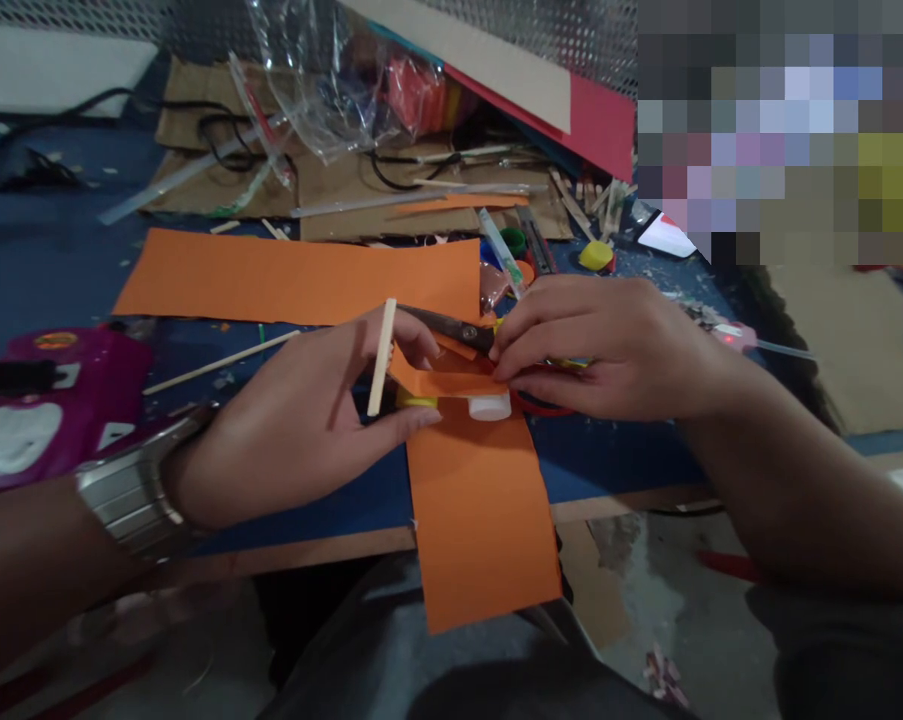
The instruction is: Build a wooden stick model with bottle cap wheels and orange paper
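My left hand point(301, 410), with a metal watch at the wrist, is closed around the left part of a small folded orange paper piece point(451, 383). A short wooden stick point(382, 358) stands across that piece's left end. My right hand point(593, 345) pinches the piece's right end. Under it are a white cap point(489, 406) and a yellow cap point(417, 399). An orange paper strip point(485, 510) lies below, hanging past the table edge. Behind my fingers lie dark-bladed scissors point(458, 328), partly hidden by my right hand.
Another orange strip point(301, 277) lies behind my hands. A purple glue gun or similar device point(68, 400) sits at the left. Cardboard point(346, 195), plastic wrap point(323, 90), a cutter point(537, 240), and a yellow cap point(596, 256) lie farther back.
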Motion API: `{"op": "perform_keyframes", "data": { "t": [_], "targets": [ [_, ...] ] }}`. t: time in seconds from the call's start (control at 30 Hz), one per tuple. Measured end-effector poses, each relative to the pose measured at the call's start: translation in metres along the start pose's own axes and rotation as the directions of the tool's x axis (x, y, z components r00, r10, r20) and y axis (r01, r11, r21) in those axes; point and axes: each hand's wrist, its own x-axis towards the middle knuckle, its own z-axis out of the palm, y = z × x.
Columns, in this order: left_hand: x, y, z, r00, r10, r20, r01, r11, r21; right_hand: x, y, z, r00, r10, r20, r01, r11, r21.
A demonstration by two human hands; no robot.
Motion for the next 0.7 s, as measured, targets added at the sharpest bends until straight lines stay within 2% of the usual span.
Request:
{"op": "perform_keyframes", "data": {
  "t": [0.13,0.23,0.5,0.7],
  "targets": [
    [0.001,0.001,0.000,0.997,0.071,0.006,-0.071,0.991,0.114,0.000,-0.001,0.001,0.999,-0.012,-0.040,0.011,1.000,-0.015],
    [0.001,0.001,0.000,0.996,0.089,0.013,-0.090,0.988,0.127,0.000,-0.004,0.001,0.997,-0.030,-0.077,0.026,0.999,-0.047],
    [0.000,0.001,0.000,0.999,0.015,0.037,-0.020,0.992,0.124,0.001,-0.011,-0.001,0.994,-0.058,-0.094,0.052,0.996,-0.069],
    [0.001,0.002,-0.001,0.991,0.128,0.029,-0.131,0.987,0.090,0.000,-0.010,-0.001,0.991,-0.119,-0.054,0.111,0.984,-0.140]
  ]
}}
